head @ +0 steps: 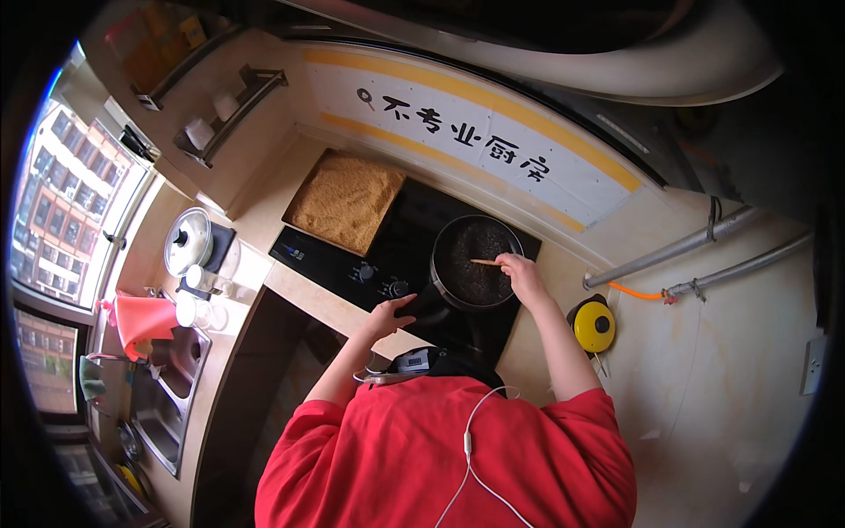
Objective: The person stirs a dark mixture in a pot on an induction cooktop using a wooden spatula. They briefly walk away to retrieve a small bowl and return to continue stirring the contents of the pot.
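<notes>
My right hand (525,280) grips a wooden utensil (485,262) over a dark round pan (432,267) at the cooktop's right side. The utensil's tip points left into the pan; its exact kind is hard to tell. Dark liquid with bubbles (478,244) covers the pan's bottom. My left hand (388,318) is at the front edge of the black cooktop (419,204), fingers apart and nothing held. Its index finger reaches close to a control knob (398,289) and the pan's dark handle (432,309); contact cannot be made out. A second knob (363,272) lies further left.
A square tray (286,214) of brown crumbly material (346,198) covers the cooktop's left part. A yellow lidded pot (594,327) stands right, below metal pipes (673,244). Left are a lidded pot (188,241), glass jars (198,277) and a steel sink (188,422). A range hood (660,72) hangs above.
</notes>
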Demonstrator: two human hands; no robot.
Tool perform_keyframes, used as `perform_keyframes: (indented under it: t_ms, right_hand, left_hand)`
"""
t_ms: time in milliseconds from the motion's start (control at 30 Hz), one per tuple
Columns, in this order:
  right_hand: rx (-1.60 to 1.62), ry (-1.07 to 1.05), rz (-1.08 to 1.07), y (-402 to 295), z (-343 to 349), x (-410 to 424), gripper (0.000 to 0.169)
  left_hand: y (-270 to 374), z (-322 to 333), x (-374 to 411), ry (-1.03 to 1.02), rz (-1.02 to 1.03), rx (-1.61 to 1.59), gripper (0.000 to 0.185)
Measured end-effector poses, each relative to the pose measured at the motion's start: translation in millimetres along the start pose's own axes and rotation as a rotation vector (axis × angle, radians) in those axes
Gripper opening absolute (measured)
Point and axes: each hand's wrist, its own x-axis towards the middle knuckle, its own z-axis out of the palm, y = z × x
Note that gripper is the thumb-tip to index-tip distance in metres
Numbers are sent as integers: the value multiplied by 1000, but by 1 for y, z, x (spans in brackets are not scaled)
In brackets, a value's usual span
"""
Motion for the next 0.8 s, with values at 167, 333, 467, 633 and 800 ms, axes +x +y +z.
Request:
perform_keyframes:
  t_ms: [167, 333, 467, 633, 800]
  right_hand:
    - [86, -71, -44, -20, -35, -41, 30]
    - [20, -168, -54, -22, -57, -64, 30]
    - [40, -126, -66, -12, -39, -60, 31]
    - [85, 15, -83, -8, -11, -27, 31]
    - [35, 183, -143, 8, 1, 13, 26]
  left_hand:
    - [-5, 2, -1, 5, -2, -24, 66]
    - [-3, 1, 1, -8, -8, -22, 66]
    - [-4, 1, 1, -15, -15, -27, 66]
    - [-8, 2, 1, -7, 1, -42, 65]
    - [-5, 0, 1, -23, -46, -30, 65]
